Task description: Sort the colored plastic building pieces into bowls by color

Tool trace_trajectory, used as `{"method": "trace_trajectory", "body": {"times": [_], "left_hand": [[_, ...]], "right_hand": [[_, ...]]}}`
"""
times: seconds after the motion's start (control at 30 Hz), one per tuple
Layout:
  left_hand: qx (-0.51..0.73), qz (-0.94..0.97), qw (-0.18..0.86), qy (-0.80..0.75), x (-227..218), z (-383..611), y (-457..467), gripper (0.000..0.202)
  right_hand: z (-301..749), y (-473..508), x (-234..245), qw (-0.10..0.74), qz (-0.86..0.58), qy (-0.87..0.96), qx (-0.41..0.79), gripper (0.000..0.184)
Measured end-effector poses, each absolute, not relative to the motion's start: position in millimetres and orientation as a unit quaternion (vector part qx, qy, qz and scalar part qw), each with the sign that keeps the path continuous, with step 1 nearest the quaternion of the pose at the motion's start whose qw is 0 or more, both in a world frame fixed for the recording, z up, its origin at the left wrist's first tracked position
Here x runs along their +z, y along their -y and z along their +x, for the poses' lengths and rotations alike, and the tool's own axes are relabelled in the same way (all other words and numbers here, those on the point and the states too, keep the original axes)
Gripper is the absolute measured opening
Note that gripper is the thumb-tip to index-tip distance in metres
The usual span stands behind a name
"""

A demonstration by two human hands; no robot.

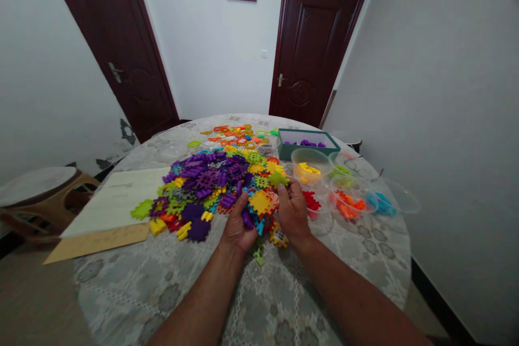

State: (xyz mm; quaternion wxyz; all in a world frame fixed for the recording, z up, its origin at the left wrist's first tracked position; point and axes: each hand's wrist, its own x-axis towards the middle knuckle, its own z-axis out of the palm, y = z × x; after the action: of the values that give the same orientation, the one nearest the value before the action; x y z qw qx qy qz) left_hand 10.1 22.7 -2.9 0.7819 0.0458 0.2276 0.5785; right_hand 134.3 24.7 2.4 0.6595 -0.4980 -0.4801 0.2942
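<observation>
A heap of plastic building pieces in purple, green, yellow, blue and other colours covers the middle of the table. My left hand, at the heap's near edge, is closed around a purple building piece; another purple building piece stands by its fingertips. My right hand is beside it on the right, fingers bent around the edge of a yellow-green building piece. Between the hands lies a yellow toothed building piece. A yellow window-shaped piece rests below the right hand.
On the right, clear plastic bowls hold yellow pieces, red pieces, orange pieces and blue pieces. Behind them a green box contains purple pieces. Paper sheets lie left. A stool stands beyond the table's left edge.
</observation>
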Motion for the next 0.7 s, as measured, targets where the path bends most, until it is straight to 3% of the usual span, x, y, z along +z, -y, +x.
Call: {"method": "trace_trajectory", "body": {"times": [0.1,0.3,0.53,0.7], "left_hand": [[0.589,0.045,0.771,-0.238,-4.2,4.4,-26.0,0.041],[0.596,0.044,0.763,-0.247,-4.4,-2.2,-30.9,0.039],[0.594,-0.001,0.754,-0.281,-2.8,0.5,-31.1,0.040],[0.591,0.000,0.758,-0.276,-4.0,1.6,-33.0,0.039]], "right_hand": [[148.4,-16.9,27.1,0.615,-0.510,0.553,0.238,0.023],[213.2,-11.2,70.0,0.406,-0.555,0.719,0.101,0.021],[336.3,-63.0,78.6,0.242,-0.736,0.625,-0.092,0.026],[381.3,-82.3,84.7,0.238,-0.774,0.570,-0.137,0.042]]}}
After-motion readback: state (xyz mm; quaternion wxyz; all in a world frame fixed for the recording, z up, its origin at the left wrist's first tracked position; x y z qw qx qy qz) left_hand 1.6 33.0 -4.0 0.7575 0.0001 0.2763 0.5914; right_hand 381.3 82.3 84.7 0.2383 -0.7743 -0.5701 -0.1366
